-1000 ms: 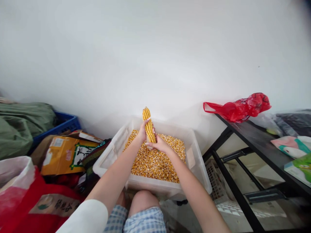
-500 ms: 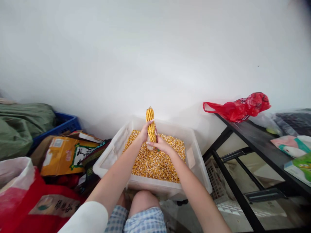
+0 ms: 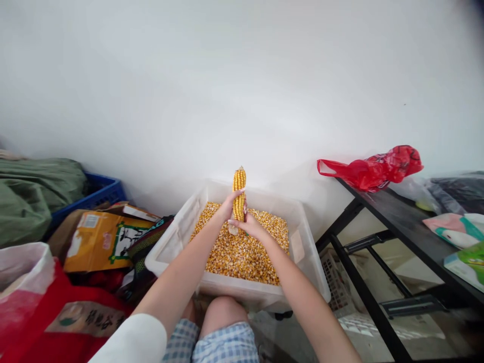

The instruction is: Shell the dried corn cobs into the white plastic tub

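An ear of corn [image 3: 239, 184], yellow and covered in kernels over most of its length, stands nearly upright with its tip pointing up. My left hand [image 3: 229, 203] is closed around its middle, the thumb across the front. Lower down, my right hand [image 3: 249, 225] grips it close to the bottom end, where pale bare cob shows. Some fingers of both hands are hidden behind the ear. Below them lie loose corn kernels [image 3: 242, 259] in a whitish plastic bin [image 3: 242, 286].
Left of the bin are a yellow cardboard box [image 3: 94, 242], a red bag [image 3: 75, 322] and a blue crate [image 3: 102, 191] under green cloth. On the right stands a black-framed table [image 3: 401, 217] bearing a red plastic bag [image 3: 378, 169]. A white wall rises behind.
The ear of corn has shifted slightly to the right and its top now leans a little right. Both hands keep their hold on it.
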`<state>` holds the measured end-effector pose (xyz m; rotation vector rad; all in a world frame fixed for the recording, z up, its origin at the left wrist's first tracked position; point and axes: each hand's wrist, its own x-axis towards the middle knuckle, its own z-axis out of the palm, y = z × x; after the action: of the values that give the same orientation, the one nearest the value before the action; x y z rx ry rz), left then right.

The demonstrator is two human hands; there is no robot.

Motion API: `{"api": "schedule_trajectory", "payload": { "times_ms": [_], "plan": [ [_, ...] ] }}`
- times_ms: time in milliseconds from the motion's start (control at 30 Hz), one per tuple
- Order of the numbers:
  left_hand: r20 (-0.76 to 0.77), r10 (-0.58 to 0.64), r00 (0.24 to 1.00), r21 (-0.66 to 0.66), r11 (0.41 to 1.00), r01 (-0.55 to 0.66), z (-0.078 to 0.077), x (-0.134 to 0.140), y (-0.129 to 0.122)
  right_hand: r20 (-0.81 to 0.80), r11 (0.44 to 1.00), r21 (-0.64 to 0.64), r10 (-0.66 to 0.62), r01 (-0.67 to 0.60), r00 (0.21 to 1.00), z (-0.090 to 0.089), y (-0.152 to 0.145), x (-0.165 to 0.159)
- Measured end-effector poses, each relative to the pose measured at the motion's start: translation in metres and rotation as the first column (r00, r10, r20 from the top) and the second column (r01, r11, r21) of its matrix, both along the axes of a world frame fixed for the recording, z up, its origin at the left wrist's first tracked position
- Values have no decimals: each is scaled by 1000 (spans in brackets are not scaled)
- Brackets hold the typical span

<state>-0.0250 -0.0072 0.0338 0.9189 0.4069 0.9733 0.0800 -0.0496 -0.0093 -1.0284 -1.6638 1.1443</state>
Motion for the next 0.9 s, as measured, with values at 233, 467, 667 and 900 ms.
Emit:
{"api": "schedule_trajectory", "payload": {
  "times_ms": [233, 467, 667, 900],
  "plan": [
    [-85, 20, 996, 71, 997, -14, -1, 3, 0, -176, 979, -144, 119, -145, 977, 5, -1, 3],
    [-29, 97, 995, 80, 992, -95, 5, 5, -3, -193, 999, -28, -24, 19, 981, 14, -7, -7],
    [10, 87, 996, 39, 995, -87, 12, 4, -6, -139, 996, 54, -63, 71, 988, 15, -7, -10],
    [-35, 102, 994, 61, 993, -100, 10, 9, -6, -181, 995, 54, -76, 87, 981, 15, -8, -13]
  ]
}}
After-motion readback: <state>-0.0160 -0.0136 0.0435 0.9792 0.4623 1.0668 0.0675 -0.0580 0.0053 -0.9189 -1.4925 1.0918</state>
